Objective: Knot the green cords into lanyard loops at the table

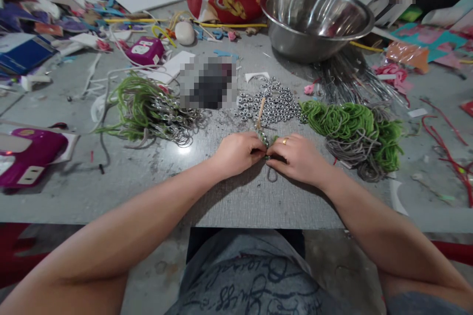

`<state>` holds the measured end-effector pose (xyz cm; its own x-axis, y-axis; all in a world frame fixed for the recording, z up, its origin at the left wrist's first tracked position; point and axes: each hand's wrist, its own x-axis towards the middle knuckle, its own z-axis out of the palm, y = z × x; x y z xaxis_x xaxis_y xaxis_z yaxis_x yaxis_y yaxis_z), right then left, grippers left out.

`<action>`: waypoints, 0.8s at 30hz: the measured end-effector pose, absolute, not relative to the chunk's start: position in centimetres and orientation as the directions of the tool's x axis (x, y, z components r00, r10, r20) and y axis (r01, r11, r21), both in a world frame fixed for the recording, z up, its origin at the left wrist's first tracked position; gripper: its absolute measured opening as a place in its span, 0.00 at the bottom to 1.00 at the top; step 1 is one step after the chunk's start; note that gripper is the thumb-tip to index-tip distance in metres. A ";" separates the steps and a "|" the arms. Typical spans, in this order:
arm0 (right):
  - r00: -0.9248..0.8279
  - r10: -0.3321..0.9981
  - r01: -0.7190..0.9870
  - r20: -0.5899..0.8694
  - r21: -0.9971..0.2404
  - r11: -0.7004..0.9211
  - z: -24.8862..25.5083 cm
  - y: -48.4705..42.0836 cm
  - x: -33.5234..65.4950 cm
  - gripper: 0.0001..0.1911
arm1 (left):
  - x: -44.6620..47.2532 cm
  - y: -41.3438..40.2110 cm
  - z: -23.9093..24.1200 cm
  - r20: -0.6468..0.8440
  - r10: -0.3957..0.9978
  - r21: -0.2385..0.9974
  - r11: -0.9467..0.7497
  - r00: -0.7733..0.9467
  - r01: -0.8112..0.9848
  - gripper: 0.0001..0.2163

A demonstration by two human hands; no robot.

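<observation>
Item, beaded cord (262, 138): at the near middle of the grey table (236, 209), a loop (272, 175) lying nearer us. Left hand (238, 154), right hand (300, 158): fingertips of each pinched on it, close together. Step in hand, we judge: fine fingerwork at one spot; the next move calls for a steady double pinch. Farther: loose silver beads (275, 103). Left: green-and-grey bundle (135, 103). Right: corded heap (343, 123), well stocked.
</observation>
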<state>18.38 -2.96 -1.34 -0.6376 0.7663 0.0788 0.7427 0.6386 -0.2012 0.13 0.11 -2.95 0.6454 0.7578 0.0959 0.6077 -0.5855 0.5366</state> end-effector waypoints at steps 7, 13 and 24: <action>-0.628 0.771 0.755 0.104 -0.160 0.636 -1.3 -2.9 18.7 0.09 | -0.2 -0.6 -2.0 0.054 0.678 0.393 -0.690 0.733 0.608 0.11; -0.602 0.793 0.781 0.097 -0.137 0.610 -1.4 -3.1 18.5 0.08 | -0.2 -0.4 -2.0 0.008 0.687 0.373 -0.677 0.727 0.635 0.10; -0.703 0.678 0.657 0.213 -0.170 0.735 -1.4 -3.3 18.7 0.12 | -0.3 0.1 -2.3 -0.012 0.707 0.451 -0.627 0.707 0.635 0.11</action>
<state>18.66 -3.27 -1.36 -0.7032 0.6782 0.2133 0.6570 0.7345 -0.1698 -0.26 0.09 -2.26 0.7071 0.7070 -0.0118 0.6349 -0.6274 0.4508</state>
